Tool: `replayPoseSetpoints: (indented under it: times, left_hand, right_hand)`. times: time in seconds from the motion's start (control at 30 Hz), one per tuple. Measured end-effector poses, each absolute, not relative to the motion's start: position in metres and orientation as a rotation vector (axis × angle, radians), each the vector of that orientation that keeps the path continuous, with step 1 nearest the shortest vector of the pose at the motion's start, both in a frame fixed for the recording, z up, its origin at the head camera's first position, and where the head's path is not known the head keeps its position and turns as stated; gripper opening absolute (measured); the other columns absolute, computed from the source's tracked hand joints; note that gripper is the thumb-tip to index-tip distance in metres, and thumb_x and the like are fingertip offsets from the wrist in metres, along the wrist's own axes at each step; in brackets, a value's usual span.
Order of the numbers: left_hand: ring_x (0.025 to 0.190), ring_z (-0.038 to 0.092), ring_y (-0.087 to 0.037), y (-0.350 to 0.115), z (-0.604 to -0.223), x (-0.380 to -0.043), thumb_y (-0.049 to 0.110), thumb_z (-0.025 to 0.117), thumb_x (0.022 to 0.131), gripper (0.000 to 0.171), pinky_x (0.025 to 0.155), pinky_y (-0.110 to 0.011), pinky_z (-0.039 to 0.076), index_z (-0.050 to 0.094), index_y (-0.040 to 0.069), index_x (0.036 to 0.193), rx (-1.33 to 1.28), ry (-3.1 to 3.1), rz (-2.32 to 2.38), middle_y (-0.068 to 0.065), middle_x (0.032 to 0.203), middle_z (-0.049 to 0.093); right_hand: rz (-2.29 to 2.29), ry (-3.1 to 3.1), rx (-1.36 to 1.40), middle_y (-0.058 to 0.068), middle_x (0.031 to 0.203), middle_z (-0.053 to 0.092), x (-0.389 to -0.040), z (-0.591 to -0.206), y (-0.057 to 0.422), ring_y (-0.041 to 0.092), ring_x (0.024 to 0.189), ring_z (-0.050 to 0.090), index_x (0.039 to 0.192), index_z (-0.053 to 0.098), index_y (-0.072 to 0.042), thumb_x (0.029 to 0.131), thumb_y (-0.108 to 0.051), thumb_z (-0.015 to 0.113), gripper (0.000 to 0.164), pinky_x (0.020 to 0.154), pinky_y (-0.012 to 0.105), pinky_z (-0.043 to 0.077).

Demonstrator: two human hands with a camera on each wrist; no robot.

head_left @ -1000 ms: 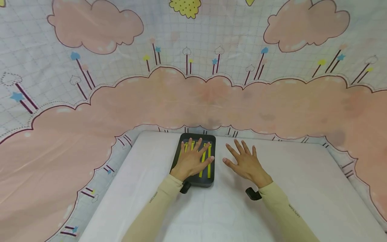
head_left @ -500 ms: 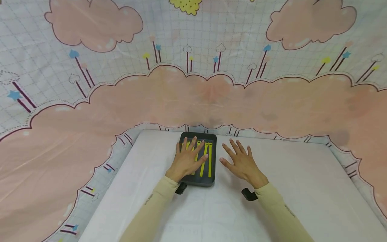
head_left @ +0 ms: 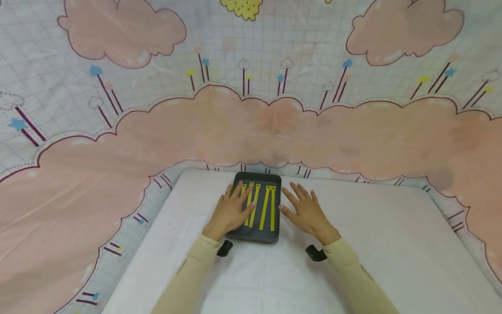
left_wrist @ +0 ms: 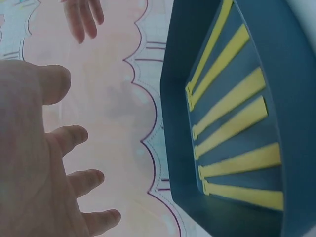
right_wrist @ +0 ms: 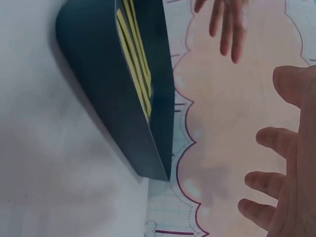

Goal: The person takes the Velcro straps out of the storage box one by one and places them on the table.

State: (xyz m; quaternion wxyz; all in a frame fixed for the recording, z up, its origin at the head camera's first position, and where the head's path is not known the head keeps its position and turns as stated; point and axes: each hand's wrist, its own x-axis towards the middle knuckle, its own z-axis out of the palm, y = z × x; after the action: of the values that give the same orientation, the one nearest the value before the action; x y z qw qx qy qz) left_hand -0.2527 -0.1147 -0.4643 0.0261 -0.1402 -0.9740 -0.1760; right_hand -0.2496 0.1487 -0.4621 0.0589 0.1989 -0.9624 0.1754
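A dark grey rectangular tray (head_left: 255, 238) lies at the far side of the white table. Inside it several yellow straps (head_left: 265, 208), each with a small buckle-like loop at its far end, are spread side by side. My left hand (head_left: 226, 214) is held over the tray's left side, fingers extended, hiding part of the straps. Just off the right side is my right hand (head_left: 310, 214), its fingers also spread and holding nothing. In the left wrist view the palm faces the tray wall (left_wrist: 177, 113) with a gap between; the right wrist view likewise shows the fingers (right_wrist: 271, 140) apart from the tray.
The white tabletop (head_left: 392, 235) stretches to both sides and in front of the tray. Behind it hangs a cloth (head_left: 298, 131) printed with clouds and stars. A small black device (head_left: 225, 248) sits under the left wrist, another black device (head_left: 315, 253) under the right.
My left hand has shifted left across the tray, uncovering more straps. My right hand has moved a little left, nearer the tray. The tray and straps stay in place.
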Motion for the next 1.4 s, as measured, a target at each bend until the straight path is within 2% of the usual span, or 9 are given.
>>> replayPoseSetpoints:
  times: [0.33,0.53,0.9,1.13,1.23,1.4]
  left_hand:
    - [0.148,0.02,-0.046,-0.137,-0.467,-0.248,0.047,0.046,0.102,0.061,0.106,-0.066,0.036,0.028,0.024,0.156,-0.357,-2.964,-0.678,-0.013,0.164,0.02]
    - [0.144,0.033,-0.041,-0.15,-0.474,-0.247,0.037,0.051,0.102,0.058,0.101,-0.064,0.042,0.033,0.021,0.154,-0.283,-2.915,-0.761,-0.015,0.16,0.03]
    - [0.138,0.044,-0.039,-0.164,-0.481,-0.248,0.029,0.053,0.1,0.055,0.108,-0.058,0.039,0.038,0.016,0.152,-0.169,-2.845,-0.995,-0.015,0.153,0.043]
    - [0.112,0.066,-0.035,-0.172,-0.494,-0.254,0.023,0.056,0.098,0.052,0.09,-0.053,0.053,0.044,0.013,0.148,-0.111,-2.774,-1.121,-0.019,0.141,0.056]
    - [0.105,0.07,-0.033,-0.175,-0.5,-0.257,0.019,0.058,0.097,0.051,0.085,-0.047,0.056,0.047,0.011,0.145,-0.102,-2.747,-1.179,-0.019,0.133,0.062]
    - [0.102,0.07,-0.033,-0.179,-0.505,-0.256,0.013,0.06,0.094,0.05,0.07,-0.036,0.058,0.05,0.008,0.143,-0.073,-2.743,-1.34,-0.02,0.126,0.066]
  right_hand:
    - [0.585,-2.851,0.67,0.01,0.161,0.029,-0.248,-0.46,0.136,0.036,0.149,0.025,0.153,0.037,-0.023,0.1,-0.054,0.044,0.062,0.116,0.068,0.016]
    - [0.601,-2.838,0.689,0.01,0.16,0.033,-0.245,-0.463,0.131,0.034,0.148,0.027,0.153,0.037,-0.023,0.101,-0.051,0.044,0.06,0.116,0.066,0.018]
    - [0.654,-2.804,0.755,0.012,0.158,0.035,-0.241,-0.458,0.118,0.035,0.145,0.033,0.151,0.041,-0.02,0.101,-0.049,0.047,0.058,0.117,0.062,0.021]
    - [0.658,-2.764,0.798,0.013,0.155,0.04,-0.245,-0.459,0.108,0.037,0.143,0.037,0.149,0.043,-0.018,0.1,-0.044,0.051,0.057,0.116,0.059,0.028]
    - [0.694,-2.772,0.806,0.013,0.155,0.04,-0.247,-0.459,0.103,0.036,0.142,0.038,0.149,0.043,-0.017,0.1,-0.044,0.052,0.058,0.114,0.057,0.032]
    - [0.692,-2.82,0.812,0.01,0.155,0.039,-0.25,-0.459,0.094,0.033,0.143,0.037,0.15,0.041,-0.017,0.099,-0.048,0.053,0.061,0.112,0.053,0.038]
